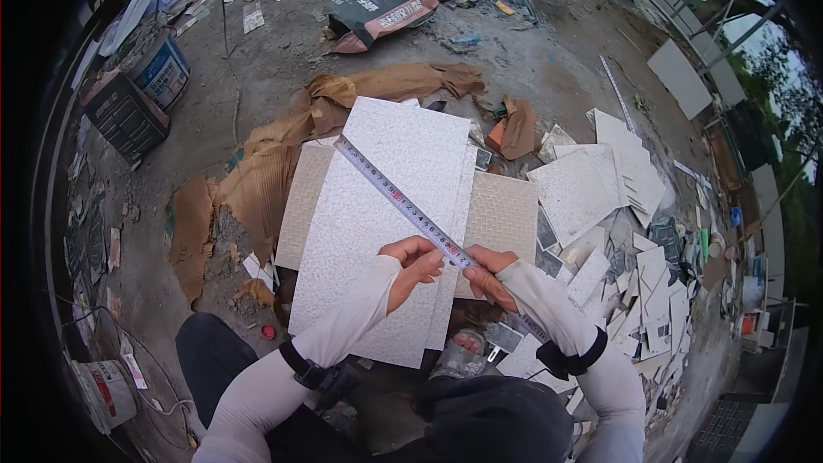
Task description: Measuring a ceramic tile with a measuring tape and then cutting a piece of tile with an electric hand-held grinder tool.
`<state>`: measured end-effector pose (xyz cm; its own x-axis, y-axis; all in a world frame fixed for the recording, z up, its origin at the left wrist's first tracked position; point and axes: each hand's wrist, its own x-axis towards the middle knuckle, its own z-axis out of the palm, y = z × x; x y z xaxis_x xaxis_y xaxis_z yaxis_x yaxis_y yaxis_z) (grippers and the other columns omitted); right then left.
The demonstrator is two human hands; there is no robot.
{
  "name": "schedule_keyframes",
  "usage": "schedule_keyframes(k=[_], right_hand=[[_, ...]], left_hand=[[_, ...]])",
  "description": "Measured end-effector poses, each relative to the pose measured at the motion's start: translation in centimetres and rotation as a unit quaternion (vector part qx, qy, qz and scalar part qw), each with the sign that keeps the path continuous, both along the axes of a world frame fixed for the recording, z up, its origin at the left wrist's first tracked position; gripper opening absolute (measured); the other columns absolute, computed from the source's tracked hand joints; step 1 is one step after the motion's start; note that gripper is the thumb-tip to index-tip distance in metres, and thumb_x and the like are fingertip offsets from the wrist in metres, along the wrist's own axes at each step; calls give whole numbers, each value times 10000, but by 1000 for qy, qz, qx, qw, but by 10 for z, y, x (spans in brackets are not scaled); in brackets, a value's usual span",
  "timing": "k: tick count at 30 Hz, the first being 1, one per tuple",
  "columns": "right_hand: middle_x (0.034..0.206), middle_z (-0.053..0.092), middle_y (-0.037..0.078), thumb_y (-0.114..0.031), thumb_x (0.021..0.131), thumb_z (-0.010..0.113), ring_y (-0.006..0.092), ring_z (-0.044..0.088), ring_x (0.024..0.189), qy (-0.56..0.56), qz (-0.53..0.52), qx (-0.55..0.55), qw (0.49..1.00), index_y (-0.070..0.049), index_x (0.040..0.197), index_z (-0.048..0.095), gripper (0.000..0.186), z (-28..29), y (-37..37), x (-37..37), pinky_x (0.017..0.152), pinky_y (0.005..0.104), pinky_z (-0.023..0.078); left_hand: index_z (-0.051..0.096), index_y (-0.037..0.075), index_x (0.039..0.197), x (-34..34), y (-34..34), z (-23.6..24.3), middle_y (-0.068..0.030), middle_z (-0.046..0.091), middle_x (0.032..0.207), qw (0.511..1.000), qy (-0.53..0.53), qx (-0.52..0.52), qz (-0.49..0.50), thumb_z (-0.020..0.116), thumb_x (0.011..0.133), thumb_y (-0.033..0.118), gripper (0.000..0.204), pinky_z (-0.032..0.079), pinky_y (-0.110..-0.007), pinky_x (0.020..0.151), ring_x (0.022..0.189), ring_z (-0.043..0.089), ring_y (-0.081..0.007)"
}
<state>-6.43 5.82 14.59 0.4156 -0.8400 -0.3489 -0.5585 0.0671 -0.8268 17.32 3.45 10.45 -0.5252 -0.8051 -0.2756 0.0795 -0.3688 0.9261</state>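
A white speckled tile [369,206] lies on top of other boards, over a beige brick-patterned tile [506,214]. A steel tape measure [386,184] stretches diagonally across the white tile, from its upper left toward my hands. My left hand [416,266] is closed at the tape's lower left edge, fingers curled against it. My right hand [493,279] pinches the tape just to the right, thumb on top, and more tape trails below it.
Torn brown cardboard [257,189] surrounds the stack. Broken tile pieces [583,197] pile up on the right. A dark bag [381,13] lies ahead; a box [127,116] and buckets [154,73] stand left. Leaning boards [677,77] line the far right.
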Motion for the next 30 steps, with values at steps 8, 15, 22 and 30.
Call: schedule_keyframes(k=[8, 15, 22, 30], right_hand=[[631, 540, 36, -164, 986, 504, 134, 443, 465, 254, -141, -140, 947, -66, 925, 581, 140, -96, -102, -213, 450, 338, 366], [584, 545, 50, -16, 905, 515, 177, 499, 510, 253, -231, 14, 940, -100, 957, 613, 139, -199, -175, -279, 503, 352, 408], [495, 407, -19, -320, 901, 634, 106, 319, 403, 51, -278, -35, 959, -94, 736, 646, 280, -212, -196, -275, 397, 327, 240], [499, 439, -22, -353, 909, 636, 105, 330, 400, 46, -341, 68, 937, -98, 709, 613, 325, -217, -211, -277, 395, 316, 233]], left_hand=[[570, -23, 1087, 165, -2, -102, -134, 631, 925, 811, -512, -121, 255, 636, 941, 268, 331, 485, -367, 730, 796, 577, -225], [602, -32, 886, 180, 42, -162, -124, 599, 740, 824, -518, 28, 228, 531, 979, 488, 533, 458, -356, 698, 727, 532, -189], [551, -20, 718, 159, 31, -180, -25, 485, 615, 785, -503, 71, 356, 549, 972, 513, 591, 379, -345, 577, 609, 419, -142], [604, -20, 730, 151, 33, -191, -14, 560, 650, 784, -431, 52, 444, 617, 946, 489, 553, 369, -294, 554, 596, 427, -99]])
